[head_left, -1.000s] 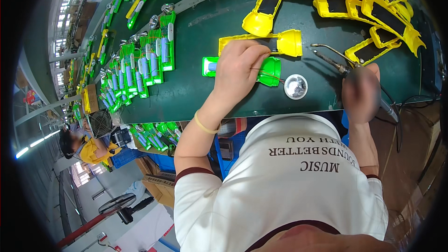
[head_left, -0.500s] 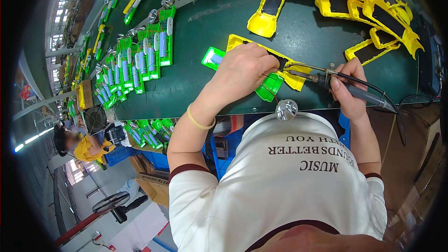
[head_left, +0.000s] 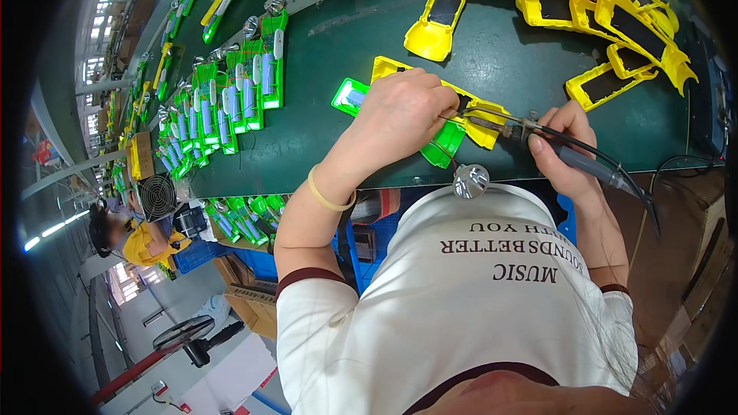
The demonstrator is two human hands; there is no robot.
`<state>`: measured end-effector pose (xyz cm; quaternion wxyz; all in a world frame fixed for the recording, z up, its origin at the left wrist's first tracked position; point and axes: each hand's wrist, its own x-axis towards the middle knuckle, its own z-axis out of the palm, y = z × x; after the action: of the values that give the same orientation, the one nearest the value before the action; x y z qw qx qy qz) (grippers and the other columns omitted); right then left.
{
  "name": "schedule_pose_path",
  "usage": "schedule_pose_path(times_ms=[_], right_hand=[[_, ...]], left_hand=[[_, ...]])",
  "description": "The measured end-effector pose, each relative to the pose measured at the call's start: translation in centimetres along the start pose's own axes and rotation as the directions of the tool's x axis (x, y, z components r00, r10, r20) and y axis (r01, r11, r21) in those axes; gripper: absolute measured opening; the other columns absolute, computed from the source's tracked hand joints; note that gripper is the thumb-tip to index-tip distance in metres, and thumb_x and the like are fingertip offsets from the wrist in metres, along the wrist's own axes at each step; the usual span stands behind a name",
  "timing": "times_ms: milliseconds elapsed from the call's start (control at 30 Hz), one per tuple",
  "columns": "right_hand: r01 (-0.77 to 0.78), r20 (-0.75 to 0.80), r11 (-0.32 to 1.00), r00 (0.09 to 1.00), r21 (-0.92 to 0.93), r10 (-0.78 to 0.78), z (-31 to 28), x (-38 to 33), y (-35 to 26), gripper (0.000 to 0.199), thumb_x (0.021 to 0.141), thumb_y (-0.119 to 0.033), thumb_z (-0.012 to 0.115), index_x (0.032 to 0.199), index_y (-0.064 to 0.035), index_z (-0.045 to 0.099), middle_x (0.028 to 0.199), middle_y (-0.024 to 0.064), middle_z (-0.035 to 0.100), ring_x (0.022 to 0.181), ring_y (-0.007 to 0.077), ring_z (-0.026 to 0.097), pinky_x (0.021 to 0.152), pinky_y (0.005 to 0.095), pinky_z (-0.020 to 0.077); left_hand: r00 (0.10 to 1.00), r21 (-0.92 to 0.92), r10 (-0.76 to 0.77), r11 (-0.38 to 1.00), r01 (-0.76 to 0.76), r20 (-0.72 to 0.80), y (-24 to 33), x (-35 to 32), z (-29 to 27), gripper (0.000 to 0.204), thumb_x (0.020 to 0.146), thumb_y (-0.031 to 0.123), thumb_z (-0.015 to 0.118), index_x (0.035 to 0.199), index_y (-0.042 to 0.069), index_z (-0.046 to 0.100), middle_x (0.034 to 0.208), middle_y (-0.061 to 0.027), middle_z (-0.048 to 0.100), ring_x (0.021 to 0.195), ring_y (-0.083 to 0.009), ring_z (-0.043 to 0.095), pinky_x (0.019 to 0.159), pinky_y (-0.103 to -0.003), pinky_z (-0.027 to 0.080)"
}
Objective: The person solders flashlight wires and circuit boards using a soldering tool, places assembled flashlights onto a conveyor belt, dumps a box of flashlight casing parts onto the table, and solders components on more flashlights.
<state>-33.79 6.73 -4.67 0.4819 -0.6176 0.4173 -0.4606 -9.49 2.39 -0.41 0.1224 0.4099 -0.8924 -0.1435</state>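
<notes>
My right hand (head_left: 567,150) grips a soldering iron (head_left: 590,166) with a thin metal guide tube along it. Its tip points left, close to the fingertips of my left hand (head_left: 411,114). Those fingers are pinched together over a yellow plastic casing (head_left: 486,134) with a dark panel; what they hold is hidden. Under the left hand lies a green casing (head_left: 444,146), its other end showing a blue cell. A shiny cone-shaped reflector (head_left: 470,181) hangs by a red wire at the table's near edge.
Several green casings (head_left: 223,111) with blue cells and wires stand in rows to the left. Yellow casings (head_left: 634,23) are piled at the far right. The iron's black cable (head_left: 646,204) hangs over the near edge. A person in yellow (head_left: 146,242) sits beyond a fan (head_left: 156,197).
My right hand has shifted slightly left with the soldering iron, bringing its tip nearer my left fingers. My left hand stays nearly in place, still pinched.
</notes>
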Motion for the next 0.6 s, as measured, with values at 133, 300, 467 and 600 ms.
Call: schedule_pose_path(times_ms=[133,300,467,600], right_hand=[[0.110,-0.139,0.971,0.987,0.212,-0.082,-0.2,-0.4,0.0,0.025,0.081,-0.010,0.060,0.084,-0.0064,0.036,0.068,0.0042,0.048,0.054,0.0086,0.039,0.049,0.0228,0.0365],[0.018,-0.188,0.916,0.980,0.402,0.063,0.8,0.2,-1.1,0.034,0.086,-0.025,0.059,0.094,-0.0054,0.033,0.075,0.0135,0.057,0.050,0.0110,0.050,0.048,0.0195,0.0420],[-0.046,-0.109,0.905,0.989,0.423,0.101,2.7,1.3,-1.5,0.032,0.089,-0.020,0.055,0.101,-0.0033,0.031,0.101,0.0210,0.054,0.094,0.0288,0.061,0.075,0.0329,0.0536],[-0.084,-0.098,0.891,0.985,0.446,0.142,2.9,1.1,-1.1,0.029,0.089,-0.019,0.054,0.099,-0.0034,0.031,0.100,0.0205,0.055,0.092,0.0294,0.062,0.080,0.0350,0.0520]], left_hand=[[1.000,0.007,-0.008,1.000,0.008,0.020,0.1,0.0,-0.1,0.007,0.069,0.011,0.065,0.074,0.009,0.062,0.068,-0.0044,0.058,0.069,-0.0224,0.058,0.057,-0.034,0.046],[0.999,0.000,-0.029,1.000,0.029,0.020,0.0,0.0,0.0,0.006,0.069,0.011,0.064,0.074,0.008,0.062,0.068,-0.0046,0.057,0.070,-0.0228,0.058,0.057,-0.035,0.046],[0.999,-0.001,-0.042,0.999,0.042,0.018,-0.1,0.0,0.1,0.006,0.071,0.013,0.062,0.074,0.008,0.061,0.068,-0.0053,0.057,0.070,-0.0235,0.058,0.057,-0.036,0.046],[0.999,-0.009,-0.053,0.999,0.053,-0.006,0.2,-0.3,0.6,0.006,0.071,0.013,0.062,0.074,0.007,0.061,0.068,-0.0055,0.057,0.071,-0.0240,0.058,0.058,-0.036,0.046]])
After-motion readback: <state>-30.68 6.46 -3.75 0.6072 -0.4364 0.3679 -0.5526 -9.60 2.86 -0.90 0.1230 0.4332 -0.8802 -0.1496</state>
